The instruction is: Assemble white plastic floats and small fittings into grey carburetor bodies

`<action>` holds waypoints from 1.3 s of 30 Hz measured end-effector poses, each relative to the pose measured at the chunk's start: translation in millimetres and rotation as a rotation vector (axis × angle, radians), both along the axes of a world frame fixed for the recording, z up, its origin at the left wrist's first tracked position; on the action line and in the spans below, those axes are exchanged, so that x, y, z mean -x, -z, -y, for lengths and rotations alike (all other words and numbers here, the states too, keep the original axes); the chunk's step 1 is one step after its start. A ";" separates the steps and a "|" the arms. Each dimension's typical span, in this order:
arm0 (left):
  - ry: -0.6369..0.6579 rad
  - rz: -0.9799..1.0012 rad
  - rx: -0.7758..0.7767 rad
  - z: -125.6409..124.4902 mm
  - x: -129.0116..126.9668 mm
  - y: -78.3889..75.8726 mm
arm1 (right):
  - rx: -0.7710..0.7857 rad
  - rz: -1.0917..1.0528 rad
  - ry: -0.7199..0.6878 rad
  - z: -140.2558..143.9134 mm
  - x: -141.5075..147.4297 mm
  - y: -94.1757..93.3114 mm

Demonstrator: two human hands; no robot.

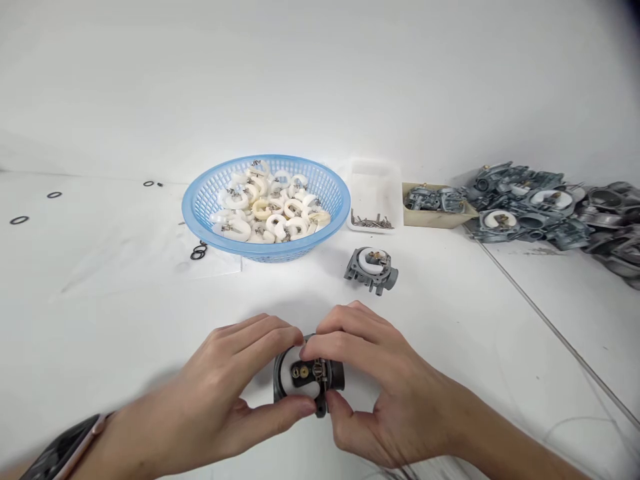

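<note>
A grey carburetor body (338,375) lies on the table close to me, its open side facing up. A white C-shaped float (287,375) sits inside it around brass jets (304,371). My left hand (230,380) grips the left side, fingers curled over the far edge and thumb along the near edge of the float. My right hand (380,373) pinches the right side, with the forefinger near the float's hinge and the thumb at the near rim. Whether a small pin is under the right fingertips is hidden. Another carburetor with a float (373,268) rests just beyond.
A blue basket (193,217) holds many white floats. To its right are a white tray (375,175) of thin metal pins (373,222) and a beige box (435,219) of carburetor parts. Carburetors (535,207) are piled at right. Black O-rings (199,252) lie at left.
</note>
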State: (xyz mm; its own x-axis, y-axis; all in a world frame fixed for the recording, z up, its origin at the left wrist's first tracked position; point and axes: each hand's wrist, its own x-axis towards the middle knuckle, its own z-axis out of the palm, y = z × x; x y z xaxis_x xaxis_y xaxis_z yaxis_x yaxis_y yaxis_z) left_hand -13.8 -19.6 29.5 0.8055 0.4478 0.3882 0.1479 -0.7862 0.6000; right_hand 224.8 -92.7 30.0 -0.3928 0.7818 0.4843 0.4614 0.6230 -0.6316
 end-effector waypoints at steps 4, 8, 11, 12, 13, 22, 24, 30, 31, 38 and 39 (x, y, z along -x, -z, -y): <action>0.013 -0.001 -0.012 -1.0 1.4 3.1 | -0.005 0.017 0.007 -1.8 -2.3 1.6; 0.013 0.004 -0.031 -2.0 0.8 4.2 | -0.009 0.020 0.029 -2.1 -2.2 1.5; 0.026 -0.009 -0.007 -2.1 0.3 2.0 | 0.003 0.004 0.010 -0.5 0.2 0.0; 0.030 -0.017 0.005 -2.0 0.2 1.0 | 0.009 -0.001 0.003 0.0 1.0 -0.5; 0.032 -0.027 0.016 -1.9 0.3 0.1 | 0.010 -0.006 -0.002 0.3 1.6 -0.9; 0.020 0.004 -0.005 -2.4 0.9 1.9 | -0.005 0.024 0.025 -2.0 -1.7 1.8; 0.023 0.003 -0.001 -1.7 0.8 2.4 | 0.001 0.013 0.018 -1.3 -1.2 0.9; 0.013 -0.022 0.020 -0.3 1.2 2.4 | 0.012 0.010 -0.002 0.3 0.7 -3.5; 0.014 -0.015 0.016 -0.7 1.2 2.7 | 0.010 0.012 0.002 0.1 0.5 -3.3; 0.016 0.001 -0.012 -2.6 0.8 4.6 | 0.025 0.017 0.020 -1.1 -1.8 -0.7; 0.012 0.002 -0.008 -2.4 0.8 4.5 | 0.021 0.014 0.015 -0.9 -1.9 -1.2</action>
State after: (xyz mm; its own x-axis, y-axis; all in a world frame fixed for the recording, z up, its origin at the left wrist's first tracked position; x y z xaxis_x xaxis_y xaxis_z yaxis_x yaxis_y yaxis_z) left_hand -14.7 -17.2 25.0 0.8098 0.4353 0.3933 0.1377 -0.7927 0.5938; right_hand 226.7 -91.8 31.2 -0.3873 0.7979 0.4620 0.4793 0.6023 -0.6384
